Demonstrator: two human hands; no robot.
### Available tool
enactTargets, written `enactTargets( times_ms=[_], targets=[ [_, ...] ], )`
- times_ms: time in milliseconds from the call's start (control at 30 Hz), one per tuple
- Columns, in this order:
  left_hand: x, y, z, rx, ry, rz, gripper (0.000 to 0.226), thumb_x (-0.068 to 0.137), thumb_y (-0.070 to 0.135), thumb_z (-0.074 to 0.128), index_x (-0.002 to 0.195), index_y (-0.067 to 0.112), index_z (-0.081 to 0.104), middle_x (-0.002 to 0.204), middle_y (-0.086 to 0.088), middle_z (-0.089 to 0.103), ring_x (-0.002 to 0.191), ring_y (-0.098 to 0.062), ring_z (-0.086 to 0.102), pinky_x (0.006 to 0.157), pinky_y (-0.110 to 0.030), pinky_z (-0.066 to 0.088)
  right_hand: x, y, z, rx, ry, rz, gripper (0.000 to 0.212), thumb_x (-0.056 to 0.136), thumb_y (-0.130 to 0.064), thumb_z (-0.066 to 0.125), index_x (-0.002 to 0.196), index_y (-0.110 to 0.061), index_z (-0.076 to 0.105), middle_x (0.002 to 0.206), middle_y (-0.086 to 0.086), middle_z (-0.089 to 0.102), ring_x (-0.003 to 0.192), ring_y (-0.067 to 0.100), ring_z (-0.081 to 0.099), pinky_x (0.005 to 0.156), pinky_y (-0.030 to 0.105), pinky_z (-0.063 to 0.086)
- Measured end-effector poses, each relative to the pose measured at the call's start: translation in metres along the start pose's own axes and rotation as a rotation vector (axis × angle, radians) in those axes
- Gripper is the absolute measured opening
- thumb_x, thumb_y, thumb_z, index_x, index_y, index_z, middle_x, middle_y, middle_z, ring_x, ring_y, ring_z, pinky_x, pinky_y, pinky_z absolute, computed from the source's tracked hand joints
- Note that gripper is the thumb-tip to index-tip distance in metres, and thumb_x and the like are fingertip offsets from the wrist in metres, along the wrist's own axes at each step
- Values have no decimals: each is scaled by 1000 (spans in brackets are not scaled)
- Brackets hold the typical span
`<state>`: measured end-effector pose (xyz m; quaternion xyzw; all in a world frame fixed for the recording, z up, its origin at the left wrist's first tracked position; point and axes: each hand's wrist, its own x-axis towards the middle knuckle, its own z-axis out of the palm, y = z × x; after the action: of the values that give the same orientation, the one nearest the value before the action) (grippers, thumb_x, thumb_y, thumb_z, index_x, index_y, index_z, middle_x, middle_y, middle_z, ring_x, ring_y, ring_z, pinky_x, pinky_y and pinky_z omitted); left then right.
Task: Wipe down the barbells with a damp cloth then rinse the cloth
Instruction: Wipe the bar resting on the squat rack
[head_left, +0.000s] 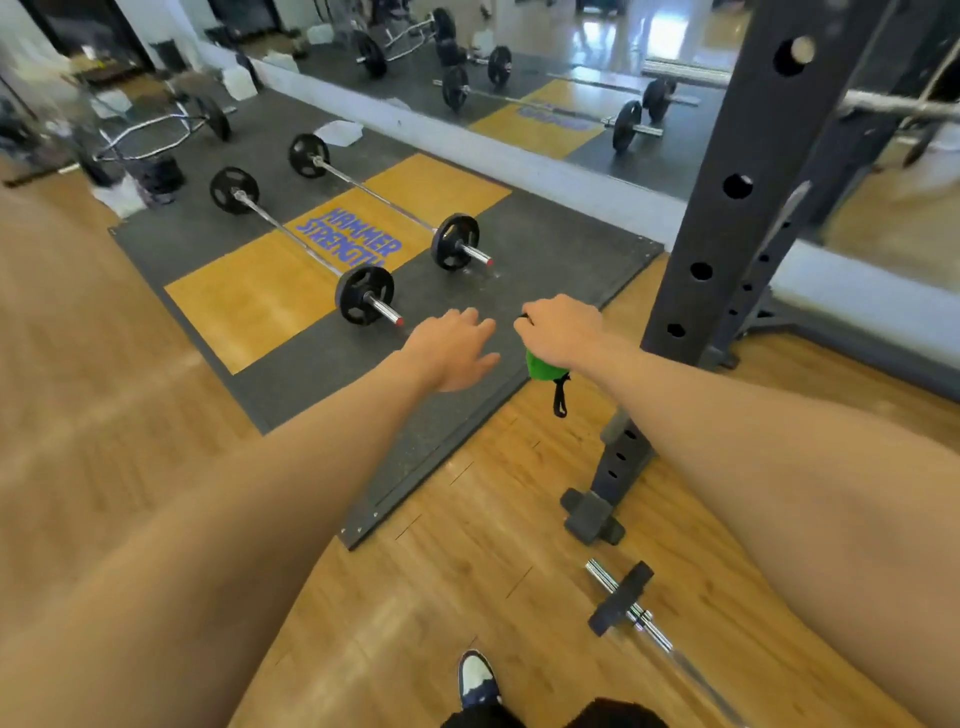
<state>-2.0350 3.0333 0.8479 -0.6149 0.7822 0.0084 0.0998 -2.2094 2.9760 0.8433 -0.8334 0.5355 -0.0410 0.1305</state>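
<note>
My right hand (563, 332) grips the bunched green cloth (540, 366); my left hand (454, 348) is spread and empty just beside it. The two chrome barbells with black plates (291, 235) lie ahead of both hands, untouched. I judge wiping and rinsing not yet done.

Right hand (563, 332) gripping green cloth (540, 366), left hand (457, 348) spread — two barbells (306, 247) beyond

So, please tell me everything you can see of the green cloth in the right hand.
The green cloth is bright green, seemingly soft fabric, bunched up. The right hand holds it from above, so only its lower part shows under the palm. A black loop hangs from it. It is in the air above the edge of the dark mat. The left hand, open, does not touch it.
</note>
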Motion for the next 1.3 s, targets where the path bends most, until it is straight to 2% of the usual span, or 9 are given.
enactTargets(
  times_ms=[133,267,400,667,733,800,933,1100,1300],
  targets=[
    [78,-68,-8,11,-23,51,53,103,51,38,140,13,43,131,-14,50,120,-35,50,90,-49,47,78,-1,-1,6,40,68,32,101,-37,34,83,-22,55,80,1,55,79,28,57,57,34,33],
    [161,-112,-8,10,-39,139,50,104,49,38,138,13,43,130,-13,50,120,-34,50,85,-45,44,152,20,-2,39,37,176,32,102,-37,34,81,-23,55,85,3,58,79,26,57,62,35,39],
    [243,-143,-4,17,-26,232,50,104,49,39,137,11,43,128,-14,51,118,-35,51,88,-47,45,242,40,0,12,41,217,32,101,-37,35,83,-23,57,82,2,55,79,27,56,63,35,39],
    [435,-227,-10,69,-68,339,47,104,47,41,134,11,45,127,-14,52,117,-35,53,85,-47,47,427,89,-7,6,24,234,34,101,-38,34,83,-23,59,82,1,56,77,25,55,61,34,38],
    [482,-245,-20,35,-60,351,49,103,48,41,135,11,45,126,-14,53,116,-35,54,87,-48,48,464,105,-15,25,24,262,36,101,-37,34,78,-23,57,80,2,57,75,24,56,61,34,40],
    [525,-262,-28,47,-51,396,51,103,48,41,139,11,45,127,-14,53,117,-35,54,90,-50,49,500,118,-23,20,23,273,37,102,-37,34,82,-21,60,78,1,55,76,25,57,62,34,41],
    [605,-292,-38,44,-53,439,49,104,47,41,136,11,47,128,-14,53,117,-34,53,90,-49,49,571,139,-40,18,3,307,40,103,-38,32,93,-19,66,87,3,59,84,27,59,65,35,41],
    [704,-335,-41,101,-63,474,51,104,49,38,138,12,45,133,-12,52,119,-32,53,93,-47,47,674,160,-57,20,-9,345,36,102,-37,33,86,-21,61,92,5,62,82,26,55,66,35,38],
    [848,-403,-58,116,-32,464,59,106,51,30,149,12,37,146,-10,47,130,-30,48,103,-46,41,832,181,-98,-17,14,346,34,103,-38,34,94,-21,62,105,9,67,91,29,60,71,36,39]
  ],
)
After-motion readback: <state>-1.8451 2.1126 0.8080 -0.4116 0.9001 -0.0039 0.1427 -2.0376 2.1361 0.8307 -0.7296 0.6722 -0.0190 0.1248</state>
